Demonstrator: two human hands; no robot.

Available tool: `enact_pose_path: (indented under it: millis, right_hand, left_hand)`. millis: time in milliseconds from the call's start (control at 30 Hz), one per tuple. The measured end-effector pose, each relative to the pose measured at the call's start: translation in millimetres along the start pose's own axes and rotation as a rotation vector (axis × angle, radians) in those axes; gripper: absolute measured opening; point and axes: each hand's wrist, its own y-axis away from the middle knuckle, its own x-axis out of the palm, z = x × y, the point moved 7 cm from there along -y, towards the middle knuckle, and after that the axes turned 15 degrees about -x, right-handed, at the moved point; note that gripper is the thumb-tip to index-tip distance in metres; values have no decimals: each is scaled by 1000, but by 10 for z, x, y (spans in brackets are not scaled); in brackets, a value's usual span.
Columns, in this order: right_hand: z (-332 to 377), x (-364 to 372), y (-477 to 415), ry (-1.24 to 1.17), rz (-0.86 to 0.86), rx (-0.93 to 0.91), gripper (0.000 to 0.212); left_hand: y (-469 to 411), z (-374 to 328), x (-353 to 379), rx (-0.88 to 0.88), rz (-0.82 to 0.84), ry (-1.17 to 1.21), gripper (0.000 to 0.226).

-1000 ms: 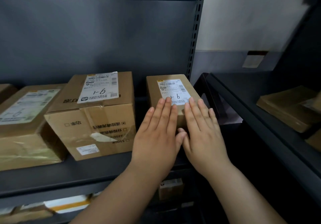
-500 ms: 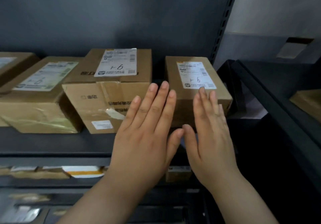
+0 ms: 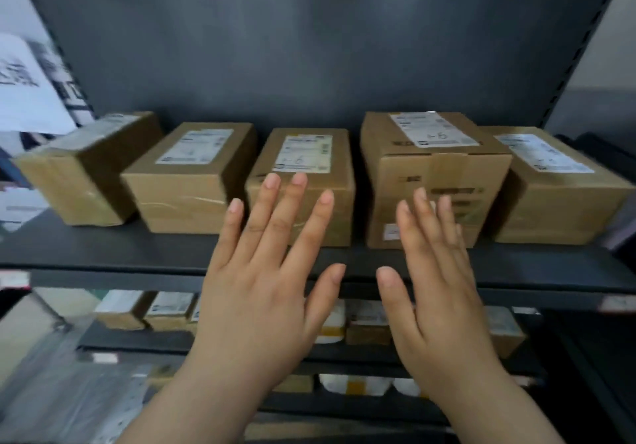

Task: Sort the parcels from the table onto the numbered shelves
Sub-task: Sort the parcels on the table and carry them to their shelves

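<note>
Both grips hold nothing, so I judge the step is to clear away: draw straight back, level, so no knuckle nudges anything askew. My left hand (image 3: 261, 292) hovers palm-down, fingers straight and spread; my right hand (image 3: 437, 292) beside it is flat too, fingers closer together. Past them runs the shelf (image 3: 103, 254) lip, then five parcels (image 3: 186, 182) in a row on it: the middle parcel (image 3: 340, 185) beyond my left fingertips, the tall parcel (image 3: 389, 168) beyond my right.

Left hand (image 3: 256, 292) and right hand (image 3: 438, 306) hover flat before five shelved parcels (image 3: 303, 185).
</note>
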Motion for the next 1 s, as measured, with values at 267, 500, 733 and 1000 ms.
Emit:
enact_pose_path:
  millis: [267, 500, 733, 1000]
  right_hand:
    - [1031, 511, -226, -1, 18, -26, 56]
    - [1117, 743, -441, 40, 123, -13, 56]
    - [821, 790, -708, 78, 145, -62, 57]
    - [927, 742, -1158, 13, 53, -199, 57]
  left_hand:
    - [236, 1178, -247, -63, 83, -65, 61]
    - [183, 1570, -119, -98, 149, -83, 63]
    - [-84, 1877, 123, -110, 226, -146, 63]
    - [-375, 2508, -89, -230, 152, -145, 62]
